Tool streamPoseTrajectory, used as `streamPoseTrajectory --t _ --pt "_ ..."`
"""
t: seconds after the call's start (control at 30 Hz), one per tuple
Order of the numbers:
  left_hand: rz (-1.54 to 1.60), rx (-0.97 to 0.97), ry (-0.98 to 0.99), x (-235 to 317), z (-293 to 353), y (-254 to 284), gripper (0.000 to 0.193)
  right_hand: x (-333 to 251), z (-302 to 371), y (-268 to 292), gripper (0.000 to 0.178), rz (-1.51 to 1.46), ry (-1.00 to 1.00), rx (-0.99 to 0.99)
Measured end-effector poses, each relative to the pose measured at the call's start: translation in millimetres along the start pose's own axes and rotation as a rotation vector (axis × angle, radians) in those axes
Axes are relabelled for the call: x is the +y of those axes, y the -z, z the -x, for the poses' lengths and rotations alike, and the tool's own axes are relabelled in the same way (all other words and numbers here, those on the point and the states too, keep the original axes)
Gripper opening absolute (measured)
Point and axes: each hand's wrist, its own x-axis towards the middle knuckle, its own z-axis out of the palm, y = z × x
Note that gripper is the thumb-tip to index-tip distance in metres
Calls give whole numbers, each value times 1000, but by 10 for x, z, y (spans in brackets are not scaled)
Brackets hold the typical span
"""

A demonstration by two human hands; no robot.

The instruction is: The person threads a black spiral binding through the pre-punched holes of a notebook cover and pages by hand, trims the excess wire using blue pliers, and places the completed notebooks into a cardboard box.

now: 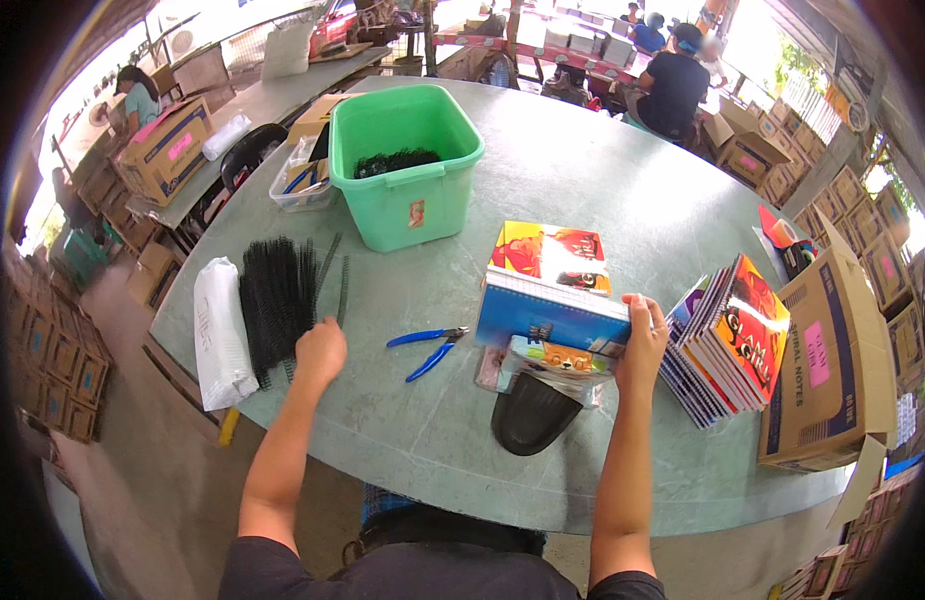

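My left hand [322, 352] is closed at the right side of a pile of black spiral binding coils [278, 292]. A loose spiral coil [344, 288] runs up from its fingers and appears pinched in them. With my right hand [642, 335] I grip the right end of a blue-covered notebook [553, 315], tilted up on its edge. Behind that notebook lies a red-and-yellow notebook [550, 252], and below it shows one with an animal picture [563, 358]. Blue-handled pliers [431, 350] lie open between my hands. A black curved pad [533, 415] rests nearer to me.
A green bin [408, 205] with black coils stands at the back, beside a clear plastic tray [308, 192]. A white wrapped package [221, 330] flanks the coil pile. Stacked notebooks [728, 345] lean near a cardboard box [833, 360] at right. Other people sit farther off.
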Motion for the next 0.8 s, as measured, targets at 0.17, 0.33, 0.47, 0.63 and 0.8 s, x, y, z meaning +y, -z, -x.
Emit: streamPoseTrajectory --t 0.17,0.33,0.47,0.63,0.8 --pt "651 236 -123 358 -38 918 23 -448 99 -165 33 644 885 110" --pt "979 469 -441 1000 -140 1371 20 -435 230 -787 35 883 786 -514" --pt "1282 244 -448 1063 -105 1381 21 -247 298 -706 28 798 1047 -448" --pt "1155 61 -365 1090 92 1194 22 -182 495 -554 31 599 1316 -380" --pt "1174 56 -372 1421 315 1080 18 -362 434 -948 33 745 892 -367"
